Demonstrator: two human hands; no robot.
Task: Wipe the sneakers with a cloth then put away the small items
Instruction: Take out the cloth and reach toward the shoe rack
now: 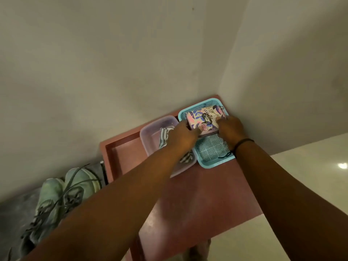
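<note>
Both hands, L (181, 135) & R (230, 129), fingers gripping floral pouch (204, 118) in blue basket (211, 163).

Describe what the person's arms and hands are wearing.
Both forearms are bare, with no sleeves in view. The right hand has a thin black band around its wrist. The left hand wears nothing visible: no glove, ring or watch shows.

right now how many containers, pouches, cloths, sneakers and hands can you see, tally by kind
containers: 2, blue basket and clear tub
patterned pouches: 1
striped cloths: 1
sneakers: 2
hands: 2, left hand and right hand
total: 8
</note>
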